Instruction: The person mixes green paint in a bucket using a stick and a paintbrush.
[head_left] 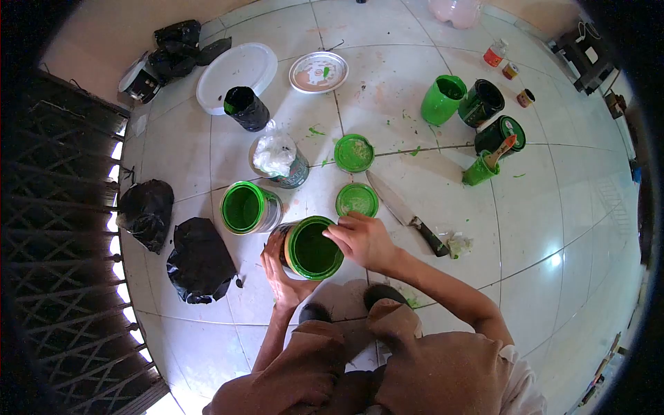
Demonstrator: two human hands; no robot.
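An open paint can [312,247] full of green paint is tilted toward me on the white tiled floor. My left hand [282,273] cups its lower left side. My right hand [363,238] grips its upper right rim with the fingers over the edge. A second open can [247,207] with green paint stands just to the left. Two round green lids lie beyond the held can, one close [357,200] and one farther [353,153]. A large knife [404,211] with a black handle lies to the right of my right hand.
A can with a white plastic bag [278,160], a black cup [245,108], a white bucket lid [236,68] and a plate [318,72] lie farther off. Green cups and cans [477,104] cluster at upper right. Black bags [198,260] lie left, by a metal gate [62,221].
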